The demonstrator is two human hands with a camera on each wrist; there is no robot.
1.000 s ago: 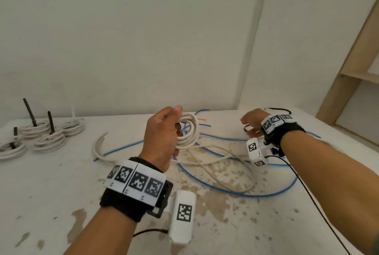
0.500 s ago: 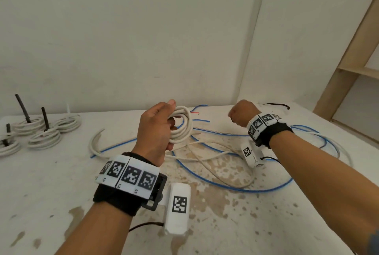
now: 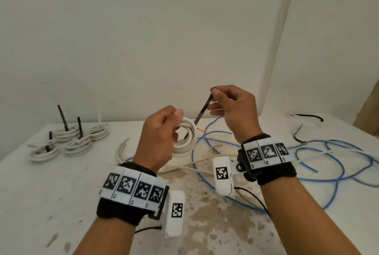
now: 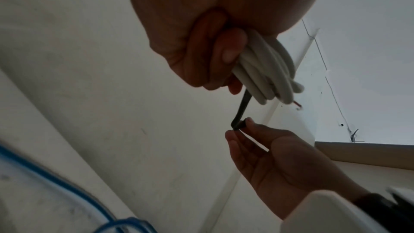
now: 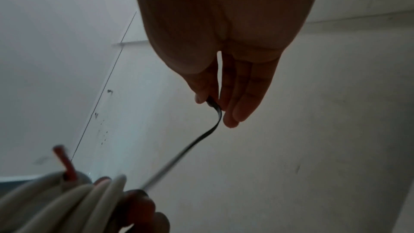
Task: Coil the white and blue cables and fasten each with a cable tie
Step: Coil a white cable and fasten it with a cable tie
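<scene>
Within the last second the right hand (image 3: 231,109) has come up off the bench (image 3: 61,193) pinching a black cable tie (image 3: 202,111), its tail seemingly through the white coil (image 3: 185,137) gripped in the left hand (image 3: 158,137); fastening can begin. Loose blue cable (image 3: 328,172) lies uncoiled. Only unreadable square markers show on the wristbands (image 3: 133,187).

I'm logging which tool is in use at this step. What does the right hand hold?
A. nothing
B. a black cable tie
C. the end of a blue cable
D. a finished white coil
B: the right hand pinches a black cable tie that slants down to the white coil gripped by the left hand.
</scene>
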